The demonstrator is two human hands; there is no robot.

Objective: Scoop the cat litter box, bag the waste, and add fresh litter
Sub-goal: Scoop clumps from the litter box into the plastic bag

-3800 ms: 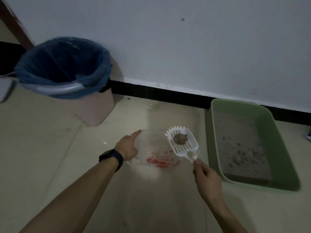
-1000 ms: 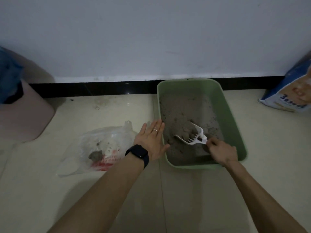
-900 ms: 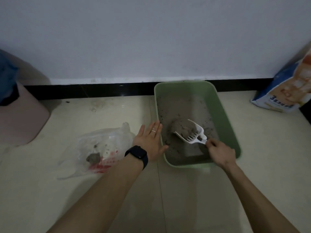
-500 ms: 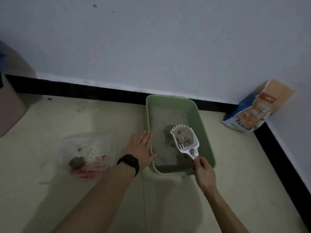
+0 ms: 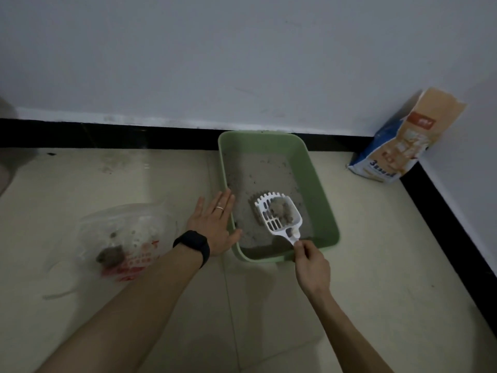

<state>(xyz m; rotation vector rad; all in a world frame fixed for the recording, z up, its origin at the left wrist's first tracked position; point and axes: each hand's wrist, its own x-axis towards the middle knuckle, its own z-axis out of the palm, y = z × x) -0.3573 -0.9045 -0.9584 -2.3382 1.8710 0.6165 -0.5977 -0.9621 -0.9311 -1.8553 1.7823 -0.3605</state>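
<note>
A green litter box [image 5: 320,184] with grey litter stands on the floor against the wall. My right hand [image 5: 312,262] grips the handle of a white slotted scoop [image 5: 279,215], held above the litter with a grey clump in its bowl. My left hand [image 5: 215,224] lies flat with fingers spread against the box's left wall, a black watch on the wrist. A clear plastic bag [image 5: 123,238] with red print lies on the floor to the left, a dark clump inside it.
A blue and orange bag of fresh litter [image 5: 398,141] leans in the right corner. A black skirting [image 5: 107,135] runs along the wall and down the right side. The pink bin's edge [image 5: 4,162] shows at far left.
The scoop dug into the litter, then lifted out holding a clump and now hovers above the box. My left hand stayed against the box wall. The view shifted right.
</note>
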